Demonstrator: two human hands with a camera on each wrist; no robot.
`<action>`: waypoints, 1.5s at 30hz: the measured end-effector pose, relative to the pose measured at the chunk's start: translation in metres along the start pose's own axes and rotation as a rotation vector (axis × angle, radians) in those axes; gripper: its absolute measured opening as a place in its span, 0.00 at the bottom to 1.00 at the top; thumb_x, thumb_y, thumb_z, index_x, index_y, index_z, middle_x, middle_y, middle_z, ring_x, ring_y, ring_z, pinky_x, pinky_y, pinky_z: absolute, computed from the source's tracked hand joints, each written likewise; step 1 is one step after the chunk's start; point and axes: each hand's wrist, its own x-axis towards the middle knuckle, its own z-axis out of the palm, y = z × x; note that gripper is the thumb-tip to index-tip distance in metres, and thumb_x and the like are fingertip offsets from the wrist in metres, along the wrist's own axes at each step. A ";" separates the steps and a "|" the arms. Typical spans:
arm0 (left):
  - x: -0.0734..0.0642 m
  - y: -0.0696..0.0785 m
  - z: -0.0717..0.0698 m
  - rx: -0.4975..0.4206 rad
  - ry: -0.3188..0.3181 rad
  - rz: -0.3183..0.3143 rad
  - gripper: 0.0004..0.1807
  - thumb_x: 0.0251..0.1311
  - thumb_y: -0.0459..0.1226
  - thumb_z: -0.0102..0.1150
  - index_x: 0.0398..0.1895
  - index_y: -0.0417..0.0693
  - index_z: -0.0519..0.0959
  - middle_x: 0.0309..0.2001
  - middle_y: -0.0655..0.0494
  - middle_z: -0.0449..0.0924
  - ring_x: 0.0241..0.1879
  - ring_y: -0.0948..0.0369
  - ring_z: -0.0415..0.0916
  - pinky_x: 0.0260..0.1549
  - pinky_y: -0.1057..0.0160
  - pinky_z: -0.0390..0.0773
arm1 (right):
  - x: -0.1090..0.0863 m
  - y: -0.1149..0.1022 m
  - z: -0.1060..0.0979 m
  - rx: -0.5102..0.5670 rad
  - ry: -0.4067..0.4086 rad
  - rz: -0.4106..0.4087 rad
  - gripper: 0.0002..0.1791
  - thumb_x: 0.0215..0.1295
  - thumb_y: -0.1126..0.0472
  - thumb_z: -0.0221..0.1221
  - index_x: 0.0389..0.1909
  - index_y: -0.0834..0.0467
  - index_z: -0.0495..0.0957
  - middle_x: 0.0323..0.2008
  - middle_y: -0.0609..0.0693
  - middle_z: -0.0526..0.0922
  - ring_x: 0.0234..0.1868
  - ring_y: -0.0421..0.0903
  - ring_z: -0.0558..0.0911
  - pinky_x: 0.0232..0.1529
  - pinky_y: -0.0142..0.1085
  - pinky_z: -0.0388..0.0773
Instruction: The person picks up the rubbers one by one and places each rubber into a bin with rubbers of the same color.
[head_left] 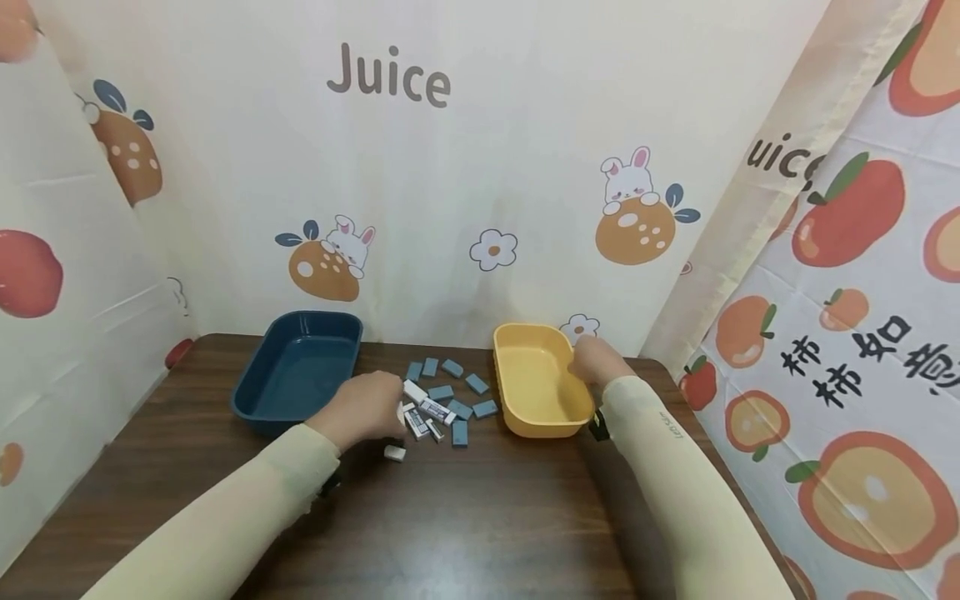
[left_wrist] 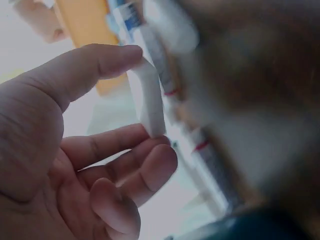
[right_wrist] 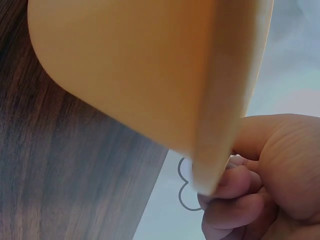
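My left hand (head_left: 366, 407) is over the left edge of a loose pile in the head view. In the left wrist view its thumb and fingertips pinch a plain white eraser (left_wrist: 147, 97). Close by lie white erasers in printed sleeves (head_left: 437, 411), with several small blue-grey blocks (head_left: 460, 433) around them. One short white piece (head_left: 394, 453) lies nearer the front. At the right, my right hand (head_left: 598, 361) grips the rim of a yellow bin (head_left: 536, 429), its fingers curled at the edge in the right wrist view. Nothing shows inside the bin.
A dark blue bin (head_left: 258, 375) stands at the left back of the brown wooden table (head_left: 450, 517). Printed fabric (head_left: 480, 167) hangs right behind the table and along both sides.
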 end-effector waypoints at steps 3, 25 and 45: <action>0.000 -0.008 -0.019 -0.021 0.025 0.003 0.16 0.57 0.47 0.85 0.40 0.48 0.90 0.29 0.56 0.85 0.29 0.55 0.79 0.30 0.57 0.79 | 0.000 0.000 0.000 0.008 0.008 0.003 0.11 0.80 0.65 0.59 0.33 0.60 0.80 0.25 0.50 0.76 0.26 0.46 0.76 0.25 0.33 0.74; 0.056 -0.115 -0.100 0.108 0.032 0.025 0.12 0.59 0.40 0.81 0.41 0.44 0.91 0.32 0.53 0.88 0.34 0.52 0.81 0.36 0.54 0.81 | -0.003 -0.002 -0.002 0.001 0.007 0.002 0.16 0.79 0.65 0.59 0.26 0.56 0.75 0.21 0.47 0.72 0.22 0.44 0.72 0.24 0.33 0.71; 0.074 -0.118 -0.075 0.070 -0.060 -0.099 0.11 0.65 0.40 0.81 0.42 0.42 0.91 0.36 0.48 0.90 0.37 0.50 0.83 0.39 0.55 0.83 | 0.000 -0.005 0.002 0.000 0.004 0.035 0.10 0.80 0.64 0.59 0.34 0.58 0.78 0.24 0.48 0.74 0.24 0.45 0.73 0.25 0.33 0.73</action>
